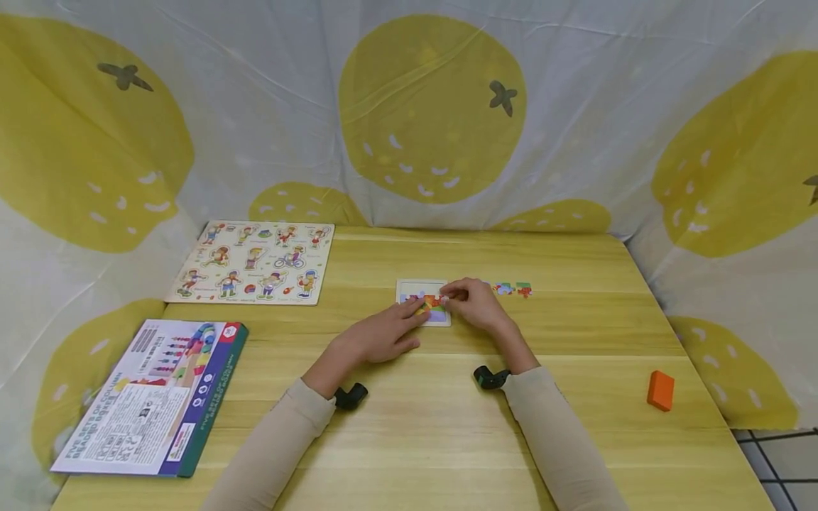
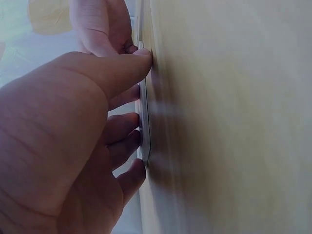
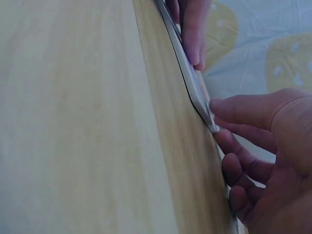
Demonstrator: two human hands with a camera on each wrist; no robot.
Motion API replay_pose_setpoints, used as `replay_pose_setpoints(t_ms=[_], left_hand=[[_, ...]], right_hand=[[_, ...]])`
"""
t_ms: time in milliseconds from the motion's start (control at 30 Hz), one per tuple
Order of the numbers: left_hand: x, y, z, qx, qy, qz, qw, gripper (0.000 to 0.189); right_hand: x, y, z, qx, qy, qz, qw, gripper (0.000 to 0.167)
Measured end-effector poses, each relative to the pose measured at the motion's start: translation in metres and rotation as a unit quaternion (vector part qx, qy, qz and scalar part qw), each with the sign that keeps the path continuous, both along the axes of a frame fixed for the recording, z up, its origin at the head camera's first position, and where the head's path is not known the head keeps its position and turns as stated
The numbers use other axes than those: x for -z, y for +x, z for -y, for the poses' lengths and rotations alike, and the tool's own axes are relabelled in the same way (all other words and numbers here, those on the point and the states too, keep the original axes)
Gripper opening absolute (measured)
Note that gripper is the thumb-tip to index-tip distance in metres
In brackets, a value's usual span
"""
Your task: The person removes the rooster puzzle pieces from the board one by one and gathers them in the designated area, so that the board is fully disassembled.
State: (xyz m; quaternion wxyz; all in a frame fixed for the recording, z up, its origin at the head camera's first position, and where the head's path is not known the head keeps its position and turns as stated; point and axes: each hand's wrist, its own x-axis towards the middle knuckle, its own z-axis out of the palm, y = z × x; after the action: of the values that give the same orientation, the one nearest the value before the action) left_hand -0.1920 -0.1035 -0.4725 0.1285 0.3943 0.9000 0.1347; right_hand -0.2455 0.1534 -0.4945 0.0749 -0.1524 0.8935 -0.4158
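Observation:
A small jigsaw board [image 1: 423, 285] with a white frame lies on the table, its lower part filled with colourful pieces. My left hand [image 1: 383, 333] rests over its left and lower part, fairly straight fingers on the pieces. In the left wrist view, the left thumb [image 2: 129, 68] lies along the board's near edge. At the board's right side, my right hand [image 1: 476, 304] pinches a puzzle piece, mostly hidden by thumb and forefinger. The right wrist view shows the right thumb [image 3: 239, 108] at the board's corner, the other fingers curled beside it. Loose puzzle pieces [image 1: 524, 289] lie just right of that hand.
A wooden picture board [image 1: 252, 262] with children figures lies at the back left. In front of it is a flat toy box [image 1: 150, 397]. An orange block [image 1: 661, 390] sits near the table's right edge. A lemon-print cloth [image 1: 434, 106] hangs around the table.

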Motion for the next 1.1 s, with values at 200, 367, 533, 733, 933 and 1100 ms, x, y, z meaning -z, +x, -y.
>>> replay_pose_setpoints(t_ms=[200,367,533,733,933,1100], left_hand=[[0.003,0.001,0.001,-0.005,0.000,0.000,1.0000,0.064],[0.003,0.002,-0.003,-0.016,0.004,0.000,0.9999,0.062],[0.004,0.004,-0.007,-0.021,-0.001,-0.023,0.9995,0.060],[0.001,0.007,-0.013,-0.029,-0.004,-0.034,0.9990,0.060],[-0.002,0.012,-0.018,-0.035,-0.020,-0.033,0.9987,0.060],[-0.003,0.014,-0.020,-0.047,-0.042,-0.028,0.9976,0.061]], right_hand=[[0.001,0.003,-0.001,-0.005,0.007,-0.001,1.0000,0.025],[0.000,0.003,-0.002,-0.004,0.009,-0.002,0.9999,0.024],[-0.001,0.003,-0.003,-0.006,0.010,-0.003,0.9999,0.024],[-0.002,0.004,-0.002,-0.011,0.008,0.001,0.9999,0.024],[-0.002,0.005,-0.002,-0.015,0.017,-0.001,0.9997,0.025],[-0.002,0.004,-0.001,-0.013,0.017,0.002,0.9998,0.024]])
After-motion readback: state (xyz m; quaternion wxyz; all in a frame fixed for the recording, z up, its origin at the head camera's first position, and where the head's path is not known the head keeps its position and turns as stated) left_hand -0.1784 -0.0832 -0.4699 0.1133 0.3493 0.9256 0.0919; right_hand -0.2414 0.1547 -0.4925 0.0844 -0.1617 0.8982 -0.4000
